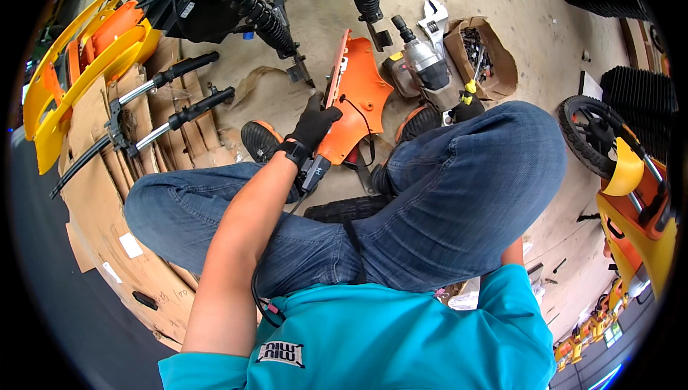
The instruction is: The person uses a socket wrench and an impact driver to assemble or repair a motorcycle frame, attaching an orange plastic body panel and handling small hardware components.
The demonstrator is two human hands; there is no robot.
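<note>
My left hand [314,123], in a black glove, is closed on the left edge of an orange plastic panel [364,96] held in front of me between my feet. A thin black cable hangs over the panel's face. Partly behind my raised right knee, my gloved right hand [469,109] grips a screwdriver [470,88] by its yellow handle; the shaft points up toward a small cardboard box [504,57] of screws and small metal parts. Most of my right forearm is hidden by the leg. Beside that hand lie a cordless impact wrench [428,66] and an adjustable wrench [434,23].
A vehicle frame with black coil shock absorbers [261,17] stands ahead. On flattened cardboard [89,168] at left lie fork tubes [154,132] and yellow-orange body panels [54,89]. A wheel [584,136] with yellow bodywork stands at right.
</note>
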